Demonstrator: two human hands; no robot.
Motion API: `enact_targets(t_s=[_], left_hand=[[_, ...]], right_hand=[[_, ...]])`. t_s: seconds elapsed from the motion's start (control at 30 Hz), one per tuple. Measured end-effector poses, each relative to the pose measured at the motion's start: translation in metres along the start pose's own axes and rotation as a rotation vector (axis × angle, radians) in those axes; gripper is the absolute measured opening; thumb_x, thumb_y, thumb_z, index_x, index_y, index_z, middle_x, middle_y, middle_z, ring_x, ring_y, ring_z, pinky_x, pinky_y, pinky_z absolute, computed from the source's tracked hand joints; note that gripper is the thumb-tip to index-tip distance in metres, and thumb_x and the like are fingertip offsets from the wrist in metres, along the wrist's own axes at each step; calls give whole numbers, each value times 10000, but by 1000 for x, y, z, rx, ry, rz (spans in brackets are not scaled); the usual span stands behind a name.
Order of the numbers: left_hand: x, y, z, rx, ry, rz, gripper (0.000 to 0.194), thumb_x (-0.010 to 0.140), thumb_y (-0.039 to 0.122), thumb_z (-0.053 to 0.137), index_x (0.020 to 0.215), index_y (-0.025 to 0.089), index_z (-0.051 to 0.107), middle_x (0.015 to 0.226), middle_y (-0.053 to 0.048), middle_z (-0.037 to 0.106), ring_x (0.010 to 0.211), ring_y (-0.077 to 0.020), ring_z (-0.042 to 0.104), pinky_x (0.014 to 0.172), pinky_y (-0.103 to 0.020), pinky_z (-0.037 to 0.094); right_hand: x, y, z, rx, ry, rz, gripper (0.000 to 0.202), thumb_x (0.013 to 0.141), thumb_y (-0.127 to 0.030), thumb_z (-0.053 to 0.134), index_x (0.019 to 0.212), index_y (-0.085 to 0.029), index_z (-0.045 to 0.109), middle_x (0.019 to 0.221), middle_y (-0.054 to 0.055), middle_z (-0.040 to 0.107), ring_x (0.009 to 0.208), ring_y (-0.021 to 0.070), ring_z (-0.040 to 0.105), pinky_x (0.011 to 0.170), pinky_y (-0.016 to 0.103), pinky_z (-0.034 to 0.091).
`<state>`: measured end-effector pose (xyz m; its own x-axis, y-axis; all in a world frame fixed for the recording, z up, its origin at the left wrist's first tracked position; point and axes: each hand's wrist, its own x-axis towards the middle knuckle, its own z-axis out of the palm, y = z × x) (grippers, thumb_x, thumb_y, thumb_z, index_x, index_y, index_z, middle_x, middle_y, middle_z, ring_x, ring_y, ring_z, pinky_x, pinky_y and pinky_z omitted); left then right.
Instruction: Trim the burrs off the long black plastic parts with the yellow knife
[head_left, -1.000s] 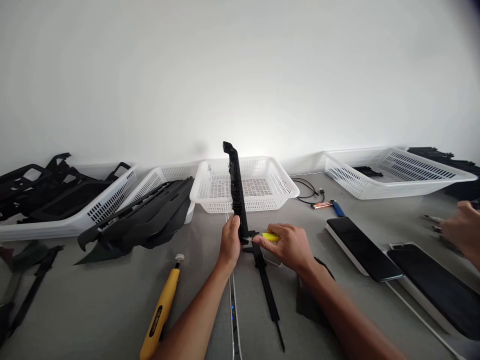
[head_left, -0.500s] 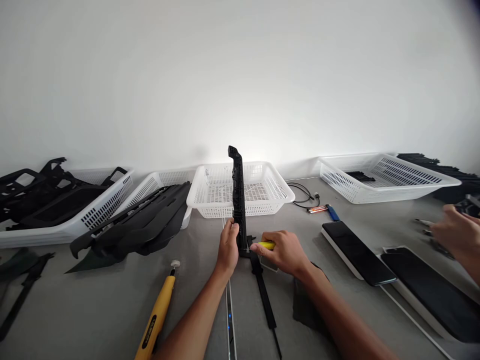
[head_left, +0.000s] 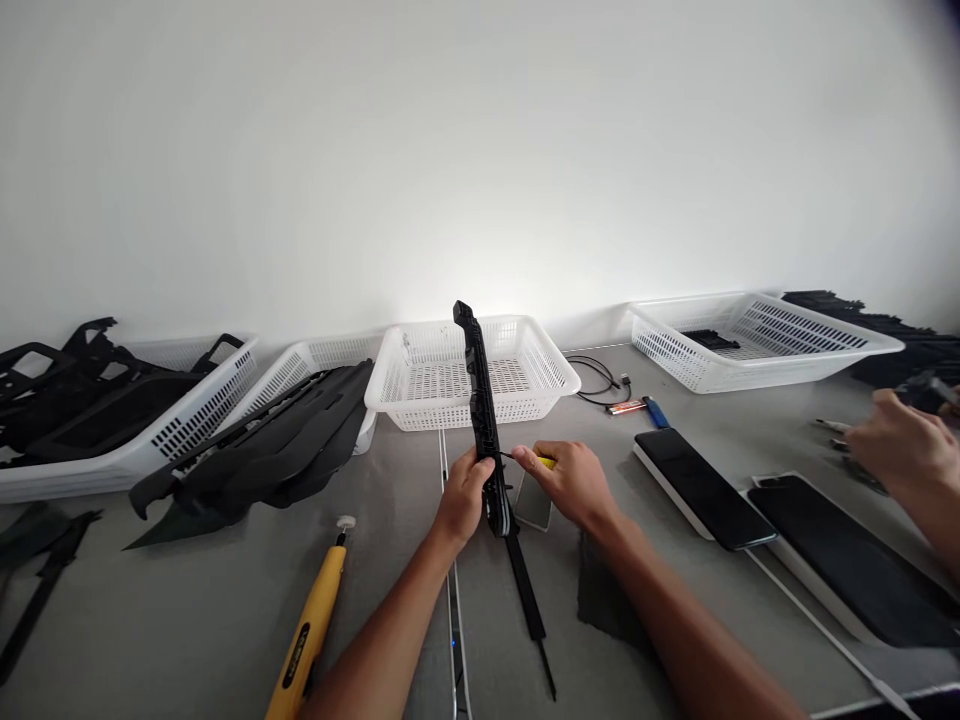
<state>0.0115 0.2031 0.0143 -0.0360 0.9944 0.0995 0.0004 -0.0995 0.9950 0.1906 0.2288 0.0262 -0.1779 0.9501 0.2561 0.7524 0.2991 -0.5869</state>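
Note:
My left hand (head_left: pixel 463 496) grips a long, narrow black plastic part (head_left: pixel 480 385) near its lower end. The part rises tilted in front of a white basket, its ribbed side partly in view. In my closed right hand (head_left: pixel 574 482) is a yellow-handled tool (head_left: pixel 545 462); its thin dark shaft reaches left to the part beside my left thumb. Most of the handle is hidden by my fingers. Beneath the part, a black caliper (head_left: pixel 527 592) lies on the table with its thin rod toward me. A small grey rectangular piece (head_left: pixel 533 503) lies under my right hand.
White baskets (head_left: pixel 472 413) line the wall, the left ones with black plastic parts (head_left: pixel 277 440). A yellow rotary tool (head_left: pixel 311 620) lies left. Two phones (head_left: pixel 705 487) on white blocks, a cable (head_left: pixel 596 375) and a blue-capped item (head_left: pixel 657 412) lie right. Another person's hand (head_left: pixel 904 450) works far right.
The black part has turned and tipped, so its lower end now points toward me. The yellow-handled tool's shaft now shows against it. The whole view has shifted slightly.

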Motion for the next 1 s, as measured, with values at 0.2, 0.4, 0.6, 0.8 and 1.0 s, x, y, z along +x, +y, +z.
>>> enact_targets(t_s=[0.2,0.4,0.6,0.8,1.0], left_hand=[[0,-3,1,-46,-83,-126,287,819,490,556,734,226,484,588,75,412,426,-90,380,383,-219,314],[1,-4,1,-37,-51,-110,271,800,463,536,682,230,466,574,68,429,427,-92,404,381,-222,329],[0,-6,0,-24,-42,-108,291,804,476,536,662,237,453,574,61,428,433,-102,405,391,-238,325],[0,-3,0,19,-80,-95,372,820,553,575,674,241,436,575,67,385,472,-107,385,451,-250,302],[3,-6,-2,93,-57,-42,353,808,510,559,636,234,423,603,53,347,565,-119,330,535,-267,260]], right_hand=[[0,0,0,-8,-6,-4,817,950,-878,240,545,-203,456,526,2,458,516,117,328,533,280,207],[1,3,1,26,-25,19,806,928,-903,264,550,-204,404,520,-12,421,530,113,316,544,277,206],[1,1,1,11,-12,28,817,931,-902,233,550,-201,405,521,-10,419,525,111,311,527,271,200],[1,-1,1,-10,24,7,822,943,-888,238,550,-200,454,527,1,451,515,115,324,525,275,205],[0,0,0,13,-26,-6,808,925,-907,246,553,-207,402,519,-4,440,522,116,323,543,278,208]])
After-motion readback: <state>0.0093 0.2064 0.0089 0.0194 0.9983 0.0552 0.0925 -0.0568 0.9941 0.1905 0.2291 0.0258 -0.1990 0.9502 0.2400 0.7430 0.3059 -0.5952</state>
